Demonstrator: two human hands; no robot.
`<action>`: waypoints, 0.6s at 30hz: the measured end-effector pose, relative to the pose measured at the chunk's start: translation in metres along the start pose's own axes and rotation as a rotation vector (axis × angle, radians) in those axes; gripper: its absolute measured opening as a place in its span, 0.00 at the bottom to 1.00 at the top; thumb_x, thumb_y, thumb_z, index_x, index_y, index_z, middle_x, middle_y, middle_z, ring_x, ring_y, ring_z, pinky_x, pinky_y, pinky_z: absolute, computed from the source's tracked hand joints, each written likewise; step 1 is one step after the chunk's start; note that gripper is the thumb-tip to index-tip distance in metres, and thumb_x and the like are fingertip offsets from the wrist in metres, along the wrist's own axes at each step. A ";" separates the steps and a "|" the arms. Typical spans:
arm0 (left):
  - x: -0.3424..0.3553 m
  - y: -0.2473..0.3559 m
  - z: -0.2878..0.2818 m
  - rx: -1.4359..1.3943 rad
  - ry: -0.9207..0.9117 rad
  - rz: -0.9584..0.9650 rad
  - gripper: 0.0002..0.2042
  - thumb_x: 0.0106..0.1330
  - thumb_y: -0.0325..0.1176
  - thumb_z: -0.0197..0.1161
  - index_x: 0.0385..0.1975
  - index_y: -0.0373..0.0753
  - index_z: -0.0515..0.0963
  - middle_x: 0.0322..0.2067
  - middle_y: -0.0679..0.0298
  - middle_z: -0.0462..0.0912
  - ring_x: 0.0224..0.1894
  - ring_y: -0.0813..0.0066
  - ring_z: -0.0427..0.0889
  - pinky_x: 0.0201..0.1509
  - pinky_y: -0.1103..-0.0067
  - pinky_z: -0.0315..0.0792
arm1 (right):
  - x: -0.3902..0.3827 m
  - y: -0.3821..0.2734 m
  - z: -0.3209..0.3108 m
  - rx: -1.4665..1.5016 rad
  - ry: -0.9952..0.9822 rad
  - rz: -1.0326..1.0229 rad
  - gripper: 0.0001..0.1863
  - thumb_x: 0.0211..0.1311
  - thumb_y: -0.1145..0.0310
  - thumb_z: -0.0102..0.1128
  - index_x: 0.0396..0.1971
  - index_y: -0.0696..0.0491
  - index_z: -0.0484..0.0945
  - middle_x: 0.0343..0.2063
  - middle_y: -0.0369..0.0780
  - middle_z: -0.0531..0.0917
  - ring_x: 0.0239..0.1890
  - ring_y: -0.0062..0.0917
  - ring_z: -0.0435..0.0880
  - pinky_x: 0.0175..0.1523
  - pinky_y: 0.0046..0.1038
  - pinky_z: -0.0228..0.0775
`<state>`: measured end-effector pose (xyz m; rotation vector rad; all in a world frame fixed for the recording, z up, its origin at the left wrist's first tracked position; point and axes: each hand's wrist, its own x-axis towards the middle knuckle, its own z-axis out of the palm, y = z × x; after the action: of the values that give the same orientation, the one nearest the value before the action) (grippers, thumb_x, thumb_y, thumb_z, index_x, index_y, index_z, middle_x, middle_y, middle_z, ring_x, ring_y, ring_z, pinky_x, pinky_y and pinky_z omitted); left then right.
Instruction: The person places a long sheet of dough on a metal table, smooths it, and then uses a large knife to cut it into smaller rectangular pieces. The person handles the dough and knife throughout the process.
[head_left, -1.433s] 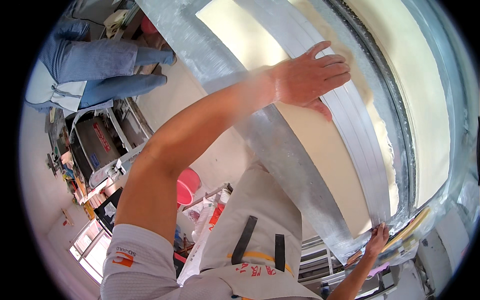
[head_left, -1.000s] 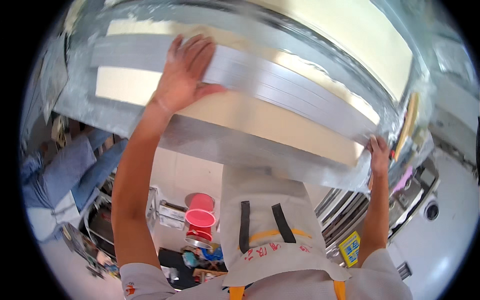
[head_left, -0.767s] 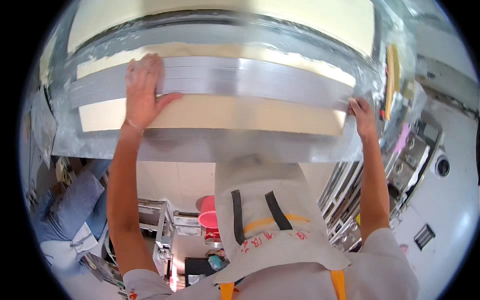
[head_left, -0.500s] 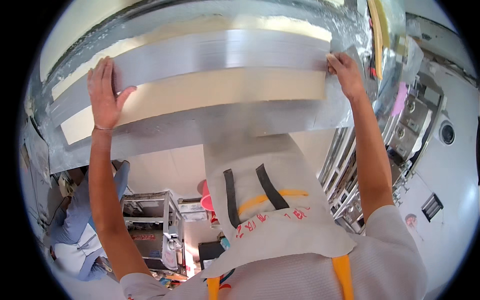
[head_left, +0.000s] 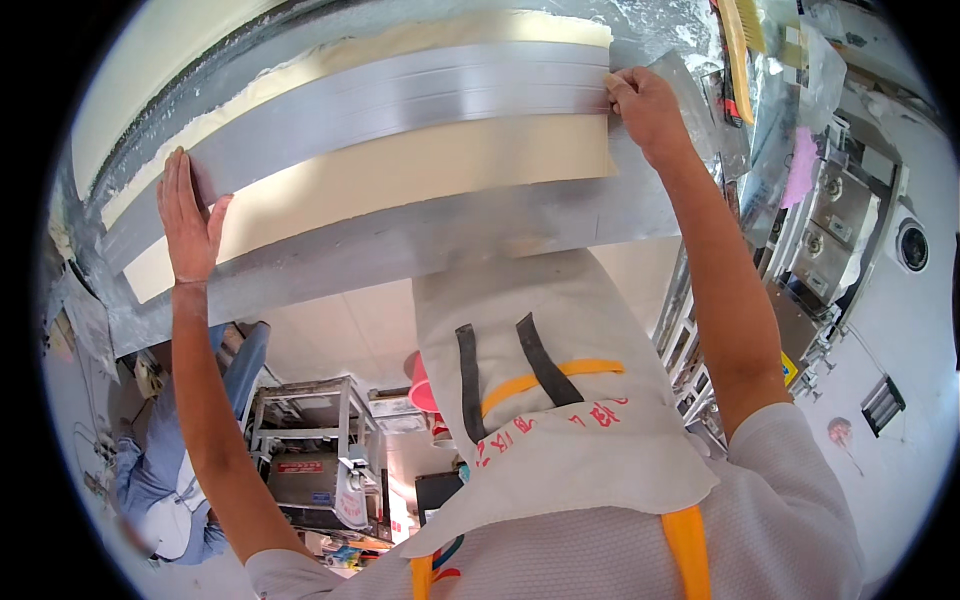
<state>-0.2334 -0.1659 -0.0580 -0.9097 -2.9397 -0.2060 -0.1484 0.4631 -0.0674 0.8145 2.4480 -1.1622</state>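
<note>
A long grey strip with fine lengthwise grooves (head_left: 420,80) lies over a cream sheet (head_left: 430,150) on a grey, smeared worktop (head_left: 330,270). My left hand (head_left: 190,220) rests near the strip's left end, fingers stretched along its surface and thumb out over the cream sheet. At the right end, my right hand (head_left: 640,110) has thumb and forefinger closed on the strip's edge. Along the strip's far side shows a ragged cream margin (head_left: 525,28).
A wooden-handled brush (head_left: 738,65) and a scraper blade (head_left: 680,85) lie at the worktop's right. A co-worker's legs (head_left: 165,475) show lower left. Below are a metal rack (head_left: 315,420) and pink bucket (head_left: 422,395); metal equipment (head_left: 830,230) stands right.
My view has swung round, bringing the strip crosswise. My left hand has shifted from the strip's middle toward its left end; my right hand remains at the right end.
</note>
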 end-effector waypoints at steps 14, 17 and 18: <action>-0.020 0.007 0.017 0.028 0.008 -0.453 0.38 0.76 0.60 0.62 0.81 0.51 0.62 0.77 0.35 0.58 0.80 0.33 0.55 0.82 0.50 0.52 | -0.023 0.002 -0.017 0.061 0.003 -0.087 0.13 0.71 0.62 0.66 0.40 0.59 0.86 0.34 0.42 0.89 0.37 0.25 0.85 0.46 0.31 0.77; -0.030 -0.005 0.021 -0.173 0.037 -0.566 0.47 0.68 0.64 0.69 0.81 0.43 0.61 0.77 0.34 0.59 0.80 0.33 0.54 0.83 0.52 0.52 | -0.064 0.019 -0.058 -0.175 0.190 -0.131 0.12 0.65 0.64 0.71 0.37 0.58 0.83 0.33 0.44 0.85 0.38 0.38 0.84 0.47 0.38 0.76; -0.032 -0.014 0.022 -0.167 -0.027 -0.605 0.50 0.65 0.65 0.71 0.79 0.39 0.62 0.75 0.34 0.61 0.80 0.33 0.55 0.82 0.53 0.53 | -0.072 0.043 -0.078 -0.372 0.236 -0.157 0.13 0.62 0.64 0.73 0.37 0.58 0.82 0.34 0.45 0.84 0.41 0.43 0.84 0.49 0.41 0.75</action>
<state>-0.2147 -0.1919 -0.0847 -0.0013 -3.1658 -0.4690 -0.0680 0.5201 -0.0085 0.6875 2.8441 -0.6492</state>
